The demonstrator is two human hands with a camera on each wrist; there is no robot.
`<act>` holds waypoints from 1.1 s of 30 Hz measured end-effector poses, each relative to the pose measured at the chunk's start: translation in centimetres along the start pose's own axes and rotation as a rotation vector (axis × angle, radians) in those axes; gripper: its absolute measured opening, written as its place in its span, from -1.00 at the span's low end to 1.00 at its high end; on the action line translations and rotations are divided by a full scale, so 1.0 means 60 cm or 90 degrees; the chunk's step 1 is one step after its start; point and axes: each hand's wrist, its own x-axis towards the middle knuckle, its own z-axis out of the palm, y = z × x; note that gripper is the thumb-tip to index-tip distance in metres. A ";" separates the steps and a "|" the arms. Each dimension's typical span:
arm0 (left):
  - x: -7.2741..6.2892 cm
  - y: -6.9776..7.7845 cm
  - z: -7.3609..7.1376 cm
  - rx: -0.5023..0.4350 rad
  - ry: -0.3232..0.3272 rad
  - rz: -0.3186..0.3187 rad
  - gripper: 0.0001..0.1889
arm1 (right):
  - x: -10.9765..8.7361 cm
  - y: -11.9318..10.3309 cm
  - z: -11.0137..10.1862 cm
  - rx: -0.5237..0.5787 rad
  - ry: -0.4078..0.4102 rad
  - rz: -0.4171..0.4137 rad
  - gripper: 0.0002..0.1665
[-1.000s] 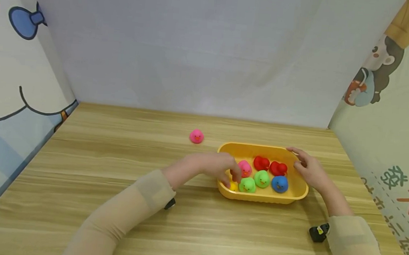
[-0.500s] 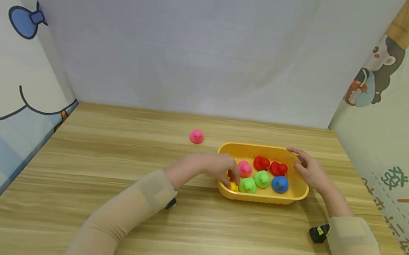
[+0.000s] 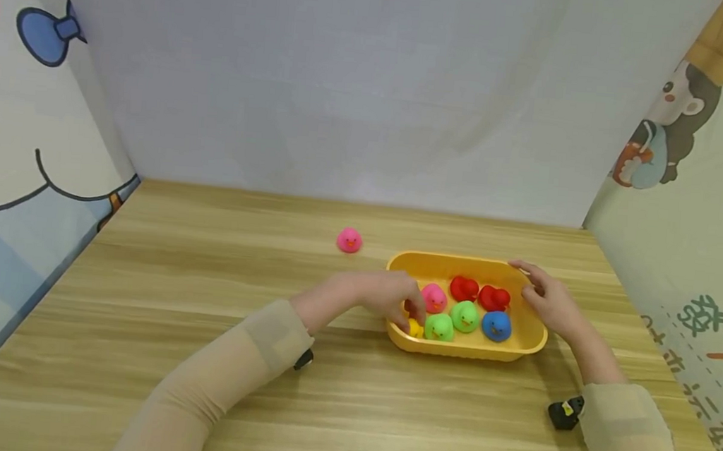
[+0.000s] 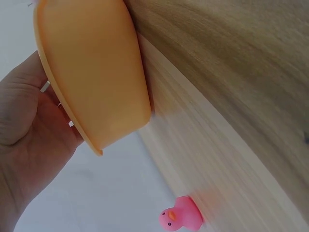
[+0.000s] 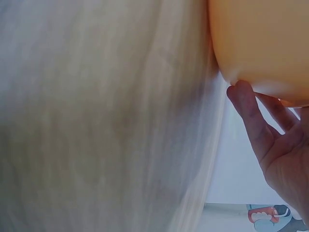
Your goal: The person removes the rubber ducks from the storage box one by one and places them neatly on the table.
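A yellow plastic tub [image 3: 460,349] stands on the table, holding several rubber ducks. My left hand [image 3: 388,295] reaches over its left end, thumb and fingers curled down around a small yellow duck [image 3: 416,328] in the near left corner. Beside that sit a green duck [image 3: 439,327] and a pink duck [image 3: 433,298]. Another green duck [image 3: 465,316], a blue duck [image 3: 496,326] and two red ducks [image 3: 463,288] lie further right. At the right end my right hand [image 3: 549,300] grips the rim, fingers along the outside wall in the right wrist view.
A single pink duck [image 3: 350,240] sits on the wooden table [image 3: 205,263] behind and left of the tub. Below the wrists are black wrist devices [image 3: 565,413]. A pale cloth backdrop [image 3: 372,92] rises at the table's back edge, with printed panels on both sides.
Slightly more of the yellow duck shows between my left thumb and fingers. The right hand and the tub stay in place; the head view has shifted slightly.
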 end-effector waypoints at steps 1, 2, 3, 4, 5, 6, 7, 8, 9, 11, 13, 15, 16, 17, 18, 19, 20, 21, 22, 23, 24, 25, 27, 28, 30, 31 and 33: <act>-0.001 0.000 0.000 -0.004 0.003 -0.003 -0.81 | 0.000 0.000 0.000 0.003 -0.001 0.001 -0.44; -0.001 0.001 0.000 -0.007 0.006 -0.006 -0.81 | 0.000 0.000 0.001 0.005 -0.001 0.002 -0.44; -0.002 0.001 0.000 -0.011 0.008 -0.008 -0.80 | -0.001 0.000 0.001 0.004 -0.001 0.001 -0.44; -0.003 0.001 -0.001 -0.013 0.011 -0.010 -0.80 | -0.001 0.000 0.000 0.003 0.000 0.000 -0.45; -0.004 0.002 -0.002 -0.015 0.013 -0.013 -0.80 | -0.001 0.000 -0.001 0.000 0.001 0.000 -0.45; -0.005 0.003 -0.004 -0.017 0.015 -0.015 -0.79 | -0.001 0.000 -0.001 -0.001 -0.001 0.003 -0.45; -0.006 0.003 -0.005 -0.016 0.017 -0.015 -0.78 | -0.001 0.000 -0.002 -0.003 -0.001 0.004 -0.45; -0.007 0.004 -0.006 -0.016 0.020 -0.018 -0.77 | -0.001 0.001 -0.002 -0.005 -0.001 0.006 -0.45; -0.008 0.005 -0.008 -0.016 0.022 -0.021 -0.76 | -0.001 0.001 -0.001 -0.006 -0.001 0.007 -0.45; -0.010 0.006 -0.010 -0.011 0.027 -0.025 -0.75 | -0.001 0.001 -0.001 -0.008 -0.002 0.013 -0.45; -0.011 0.007 -0.013 -0.004 0.032 -0.030 -0.74 | -0.001 0.001 -0.001 -0.009 -0.003 0.015 -0.45; -0.014 0.008 -0.015 0.000 0.038 -0.033 -0.73 | 0.000 0.001 0.000 -0.010 -0.004 0.017 -0.44; -0.015 0.008 -0.017 0.004 0.042 -0.033 -0.72 | 0.001 0.001 0.000 -0.010 -0.004 0.019 -0.44; -0.016 0.009 -0.019 0.008 0.046 -0.032 -0.72 | 0.001 0.002 0.000 -0.011 -0.004 0.020 -0.44; -0.017 0.010 -0.020 0.011 0.049 -0.031 -0.71 | 0.002 0.002 0.000 -0.013 -0.004 0.020 -0.44; -0.019 0.011 -0.022 0.015 0.054 -0.027 -0.71 | 0.002 0.003 0.000 -0.014 -0.004 0.020 -0.44; -0.021 0.012 -0.024 0.019 0.058 -0.024 -0.71 | 0.002 0.003 0.000 -0.015 -0.003 0.018 -0.44; -0.023 0.014 -0.026 0.023 0.061 -0.021 -0.72 | 0.002 0.003 0.000 -0.016 -0.003 0.018 -0.44; -0.024 0.015 -0.028 0.025 0.066 -0.017 -0.72 | 0.002 0.003 -0.001 -0.016 -0.002 0.017 -0.44; -0.025 0.017 -0.029 0.027 0.069 -0.014 -0.72 | 0.002 0.003 -0.001 -0.017 -0.002 0.016 -0.44; -0.027 0.019 -0.031 0.028 0.072 -0.012 -0.73 | 0.002 0.003 -0.001 -0.018 -0.001 0.014 -0.44; -0.029 0.021 -0.032 0.030 0.074 -0.010 -0.73 | 0.002 0.002 -0.001 -0.018 0.000 0.012 -0.44; -0.032 0.024 -0.035 0.032 0.076 -0.011 -0.74 | 0.002 0.002 -0.001 -0.018 0.001 0.012 -0.44; -0.033 0.026 -0.036 0.033 0.077 -0.011 -0.74 | 0.002 0.001 -0.001 -0.019 0.001 0.012 -0.44; -0.036 0.028 -0.037 0.039 0.077 -0.011 -0.74 | 0.002 0.001 0.000 -0.019 0.002 0.011 -0.44; -0.037 0.030 -0.038 0.042 0.076 -0.012 -0.74 | 0.002 0.000 0.000 -0.020 0.002 0.011 -0.44; -0.041 0.033 -0.040 0.048 0.077 -0.012 -0.74 | 0.002 0.000 0.000 -0.021 0.002 0.011 -0.44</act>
